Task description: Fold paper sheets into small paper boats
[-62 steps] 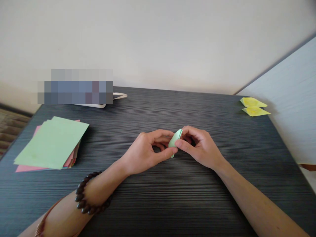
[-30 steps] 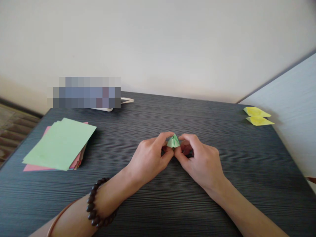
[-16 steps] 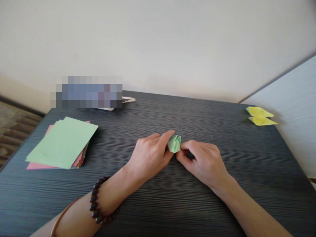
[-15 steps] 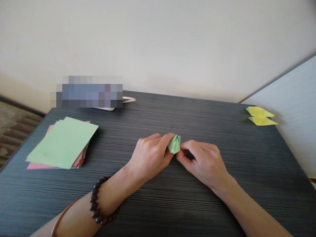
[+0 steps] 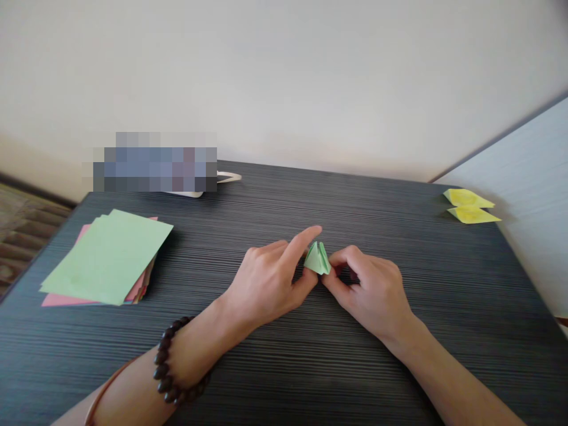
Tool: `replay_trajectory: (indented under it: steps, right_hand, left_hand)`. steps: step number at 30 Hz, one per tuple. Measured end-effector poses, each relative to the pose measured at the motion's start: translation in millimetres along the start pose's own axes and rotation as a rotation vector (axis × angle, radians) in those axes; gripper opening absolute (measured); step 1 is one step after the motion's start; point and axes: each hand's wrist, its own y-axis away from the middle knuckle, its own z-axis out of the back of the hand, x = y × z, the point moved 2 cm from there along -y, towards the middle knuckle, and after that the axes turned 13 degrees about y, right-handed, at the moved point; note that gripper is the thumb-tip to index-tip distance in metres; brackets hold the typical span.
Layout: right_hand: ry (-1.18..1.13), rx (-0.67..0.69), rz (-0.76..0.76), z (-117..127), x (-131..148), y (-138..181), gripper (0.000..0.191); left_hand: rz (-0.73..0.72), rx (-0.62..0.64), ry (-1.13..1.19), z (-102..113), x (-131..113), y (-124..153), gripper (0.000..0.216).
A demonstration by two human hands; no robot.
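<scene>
Between my hands, above the dark table (image 5: 266, 367), is a small piece of folded green paper (image 5: 316, 259) with several creased layers. My left hand (image 5: 275, 275) holds it from the left, thumb below; its index finger is lifted and points past the paper's top. At the paper's lower right, my right hand (image 5: 368, 284) pinches the edge between thumb and index finger. The fingers partly hide both sides of the paper.
A stack of square paper sheets (image 5: 106, 254), green on top with pink below, lies on the left. Behind it is a blurred-out object (image 5: 155, 168) with a pale loop (image 5: 229, 177). Two folded yellow paper pieces (image 5: 473, 207) sit at the far right, near the wall.
My left index finger has lifted off the green paper and stretched out. The paper has turned slightly and shifted a little right, and my right hand has moved slightly right with it.
</scene>
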Motion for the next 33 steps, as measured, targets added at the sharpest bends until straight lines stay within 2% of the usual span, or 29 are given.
replay_trajectory:
  steps: [4,9,15,19,24,29,33]
  right_hand:
    - [0.026,-0.029,-0.025,2,1,-1,0.013]
    - [0.085,0.039,-0.091,0,3,0,0.016]
    - [0.094,0.048,-0.076,0,2,-1,0.021]
    - [-0.022,0.115,-0.080,-1,-3,-1,0.015]
    - [-0.046,0.091,-0.077,-4,-3,0,0.015]
    - [-0.069,0.126,-0.131,-4,-2,0,0.012]
    - [-0.067,0.124,-0.093,-3,-2,2,0.011]
  left_hand:
    - [-0.042,-0.058,-0.180,1,-9,-1,0.010]
    - [-0.132,-0.018,-0.272,-2,-13,-2,0.024]
    - [-0.126,-0.081,-0.302,1,-11,-3,0.023]
    - [-0.108,-0.081,-0.296,2,-12,-3,0.023]
    - [-0.081,-0.053,-0.318,0,-9,-2,0.023]
    - [-0.191,-0.017,-0.301,0,-10,-1,0.025]
    - [-0.235,-0.009,-0.285,0,-11,-1,0.025]
